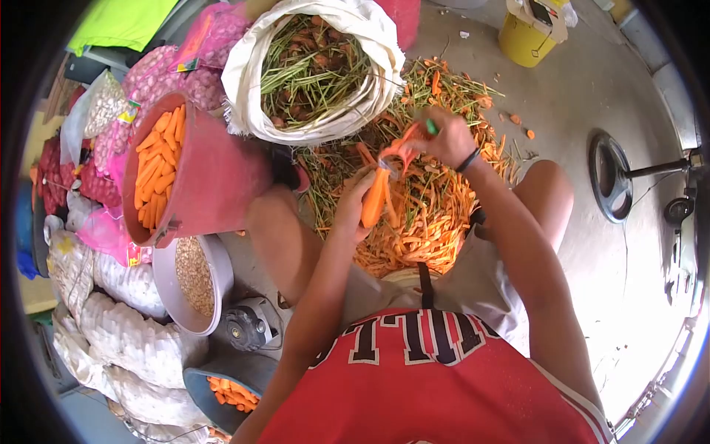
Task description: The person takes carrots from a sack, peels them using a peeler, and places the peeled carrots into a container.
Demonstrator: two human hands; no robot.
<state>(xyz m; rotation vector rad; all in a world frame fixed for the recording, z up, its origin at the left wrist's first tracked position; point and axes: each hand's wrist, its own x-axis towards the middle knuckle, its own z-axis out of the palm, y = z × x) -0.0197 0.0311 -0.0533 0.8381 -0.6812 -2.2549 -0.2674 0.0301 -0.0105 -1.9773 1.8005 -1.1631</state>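
My left hand (353, 198) is wrapped round an orange carrot (376, 200), which points up and away from me, its surface bright and smooth. At the carrot's upper end is an orange peeler (400, 152). My right hand (448, 140) grips the peeler, and a bit of green shows between its fingers. Below both hands spreads a large heap of carrot peelings (425, 222), with green stalks among them. Just beyond my left hand stands an open white sack (240, 66) full of unpeeled carrots and stalks.
On the left, a red bucket (214, 174) holds peeled carrots. Nearby are a grey basin (222, 277), a dark tub (196, 385) with carrot pieces and several stacked sacks (133, 333). A yellow bucket (523, 41) stands at the back right, a round black base (611, 176) at the right.
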